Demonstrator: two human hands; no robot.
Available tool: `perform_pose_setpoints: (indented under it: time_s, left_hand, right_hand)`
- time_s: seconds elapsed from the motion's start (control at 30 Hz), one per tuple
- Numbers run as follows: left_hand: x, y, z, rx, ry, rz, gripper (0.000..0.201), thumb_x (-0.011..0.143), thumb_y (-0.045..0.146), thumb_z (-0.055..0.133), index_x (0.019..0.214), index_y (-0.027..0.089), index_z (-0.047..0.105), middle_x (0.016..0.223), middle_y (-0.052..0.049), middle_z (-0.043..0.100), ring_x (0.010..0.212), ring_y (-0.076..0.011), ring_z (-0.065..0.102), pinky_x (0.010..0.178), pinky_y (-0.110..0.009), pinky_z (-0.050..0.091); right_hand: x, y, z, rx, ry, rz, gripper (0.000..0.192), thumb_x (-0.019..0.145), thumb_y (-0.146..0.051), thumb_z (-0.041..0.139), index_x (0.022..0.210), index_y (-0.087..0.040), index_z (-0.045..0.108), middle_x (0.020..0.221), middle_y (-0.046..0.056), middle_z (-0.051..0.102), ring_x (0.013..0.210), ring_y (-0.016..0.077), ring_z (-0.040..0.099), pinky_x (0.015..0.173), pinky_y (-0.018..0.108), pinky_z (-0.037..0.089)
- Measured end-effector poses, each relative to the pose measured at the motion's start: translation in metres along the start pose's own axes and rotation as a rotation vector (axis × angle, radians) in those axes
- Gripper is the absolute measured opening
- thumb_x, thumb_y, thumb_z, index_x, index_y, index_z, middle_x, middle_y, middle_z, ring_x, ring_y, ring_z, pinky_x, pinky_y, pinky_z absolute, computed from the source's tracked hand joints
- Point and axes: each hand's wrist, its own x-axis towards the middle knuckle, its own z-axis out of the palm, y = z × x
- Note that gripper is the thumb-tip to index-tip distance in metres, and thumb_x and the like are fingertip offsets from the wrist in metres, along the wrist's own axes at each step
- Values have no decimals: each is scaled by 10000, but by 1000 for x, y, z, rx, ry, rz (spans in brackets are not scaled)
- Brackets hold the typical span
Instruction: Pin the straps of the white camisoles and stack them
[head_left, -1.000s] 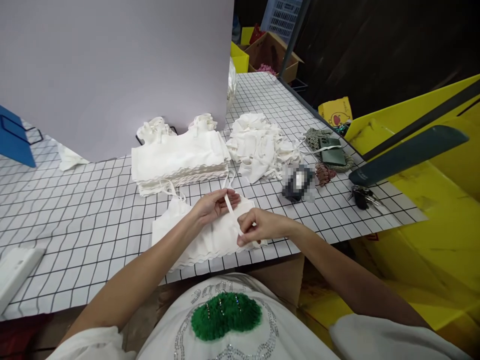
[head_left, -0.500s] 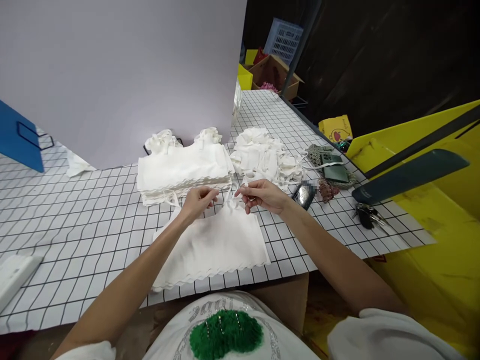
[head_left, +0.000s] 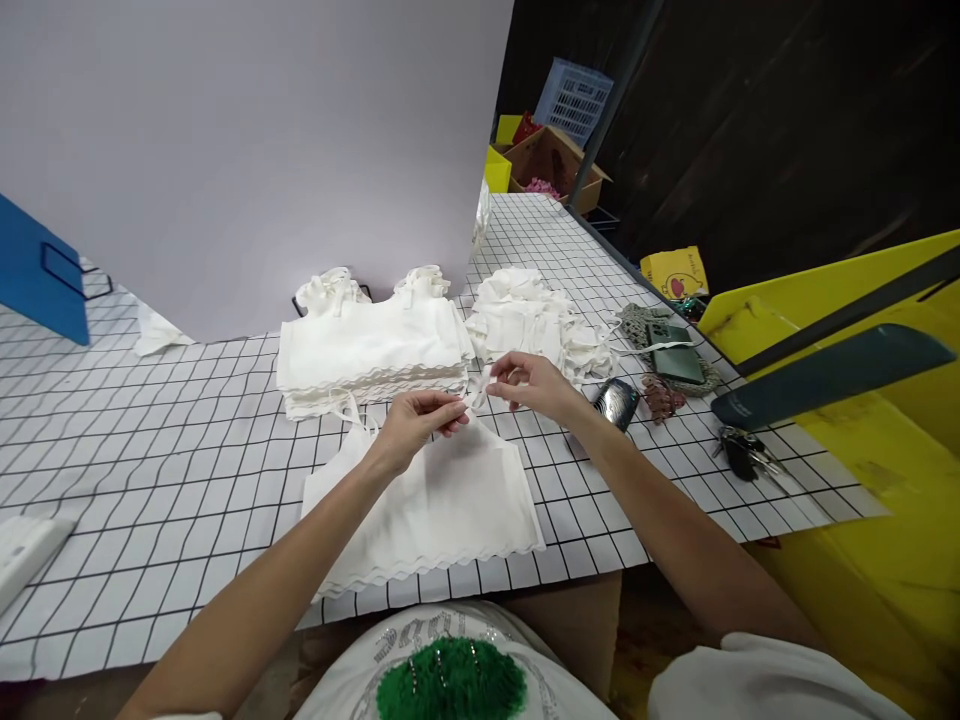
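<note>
A small white cloth top with a wavy bottom edge point(head_left: 435, 500) lies flat on the white tabletop with black squares point(head_left: 150, 450), close to the person. The left hand point(head_left: 416, 425) pinches the thin white strap point(head_left: 474, 392) at the top edge of the cloth, its grip tight on it. The right hand point(head_left: 529, 385) pinches the same strap just beside it. A neat stack of white tops point(head_left: 371, 350) sits just behind. A messy pile of white tops point(head_left: 532, 315) lies to its right.

Left hand point(head_left: 416, 420) and right hand point(head_left: 529, 382) pinched; forearms converging.
</note>
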Motion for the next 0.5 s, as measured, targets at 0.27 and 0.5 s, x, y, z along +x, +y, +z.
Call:
perform_pose_setpoints:
  time_s: [0.27, 0.5]
  left_hand:
    - [-3, -3, 5, 142, 29, 107, 236, 757, 392, 809, 781, 160, 776, 702, -46, 695, 638, -140, 599, 598, -263, 503]
    - [-11, -23, -3, 303, 86, 129, 155, 769, 323, 775, 822, 186, 726, 838, -62, 710, 766, -195, 637, 737, -326, 515]
  right_hand:
    - [-8, 8, 28, -69, -209, -215, 290, 838, -458, 713, 944, -196, 778, 924, 54, 741, 920, 196, 664, 886, 372, 506]
    - [-11, 24, 34, 84, -84, -107, 230, 780, -400, 749, 779, -173, 713, 741, 6, 659, 737, 147, 580, 736, 305, 451]
